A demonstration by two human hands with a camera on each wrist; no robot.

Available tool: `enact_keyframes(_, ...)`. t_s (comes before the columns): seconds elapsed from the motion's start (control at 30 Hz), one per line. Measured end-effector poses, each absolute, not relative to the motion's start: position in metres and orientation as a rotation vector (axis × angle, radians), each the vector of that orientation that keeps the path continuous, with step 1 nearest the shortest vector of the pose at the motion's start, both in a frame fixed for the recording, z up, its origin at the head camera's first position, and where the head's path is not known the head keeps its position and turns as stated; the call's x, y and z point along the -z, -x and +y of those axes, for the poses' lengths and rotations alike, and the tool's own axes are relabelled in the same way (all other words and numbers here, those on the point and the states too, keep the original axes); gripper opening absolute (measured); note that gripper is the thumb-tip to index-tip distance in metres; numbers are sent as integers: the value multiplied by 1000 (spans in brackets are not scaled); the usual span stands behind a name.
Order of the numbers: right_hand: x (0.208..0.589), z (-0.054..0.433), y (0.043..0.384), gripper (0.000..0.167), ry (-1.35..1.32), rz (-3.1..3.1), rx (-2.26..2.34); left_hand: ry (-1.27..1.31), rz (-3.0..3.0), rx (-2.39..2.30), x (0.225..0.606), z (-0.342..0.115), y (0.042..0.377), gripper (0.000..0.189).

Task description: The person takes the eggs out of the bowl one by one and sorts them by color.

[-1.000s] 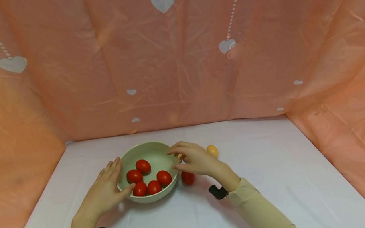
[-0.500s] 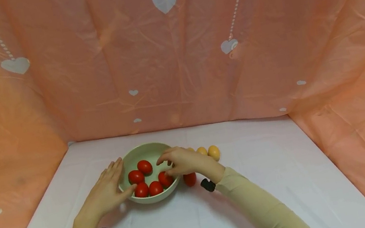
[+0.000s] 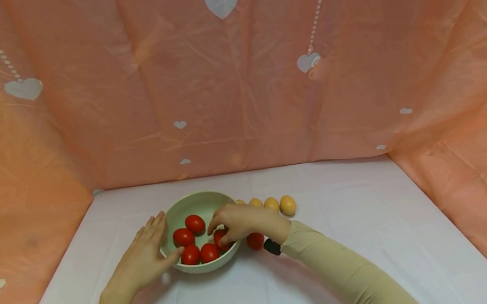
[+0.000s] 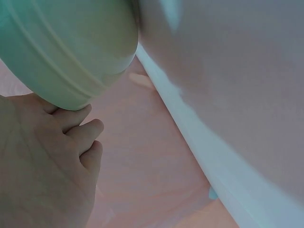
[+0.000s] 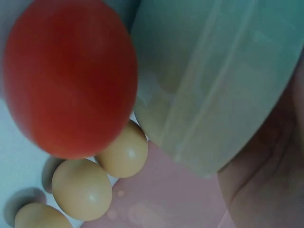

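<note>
A pale green bowl (image 3: 205,201) stands on the white table with several red tomatoes (image 3: 195,224) inside. My left hand (image 3: 144,259) rests against its left side, fingers straight along the outer wall and thumb tip over the front rim. In the left wrist view the fingertips (image 4: 85,114) lie right at the bowl's wall. My right hand (image 3: 242,220) reaches over the right rim, with fingers and thumb curved round one tomato (image 3: 218,236), partly hidden by the fingers. Outside the bowl, under the right wrist, lies another tomato (image 5: 71,78).
Several small yellow egg-shaped pieces (image 3: 288,205) lie in a row right of the bowl, partly behind the right arm. An orange-pink cloth with white hearts (image 3: 221,3) hangs round the back and sides of the white table (image 3: 362,240).
My right hand has moved left and down from the bowl's right rim into the bowl, and its fingers now close round a tomato. The left hand stays at the bowl.
</note>
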State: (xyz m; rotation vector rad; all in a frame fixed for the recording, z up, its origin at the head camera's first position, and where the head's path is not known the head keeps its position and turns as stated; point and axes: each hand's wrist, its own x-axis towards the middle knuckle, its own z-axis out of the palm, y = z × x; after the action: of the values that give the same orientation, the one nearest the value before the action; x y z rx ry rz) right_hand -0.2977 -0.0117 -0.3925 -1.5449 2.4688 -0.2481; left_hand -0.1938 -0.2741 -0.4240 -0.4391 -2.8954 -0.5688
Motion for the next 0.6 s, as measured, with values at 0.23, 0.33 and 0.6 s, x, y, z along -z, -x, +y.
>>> enact_keyframes(0.23, 395, -14, 296, 30, 1543, 2487, 218, 439, -2888, 566, 426, -274, 195, 92)
enact_keyframes(0.33, 395, -14, 296, 30, 1561, 2487, 225, 440, -2887, 563, 427, -274, 195, 92)
enact_keyframes(0.6, 399, -13, 298, 31, 1589, 2488, 262, 439, -2892, 559, 426, -275, 195, 94)
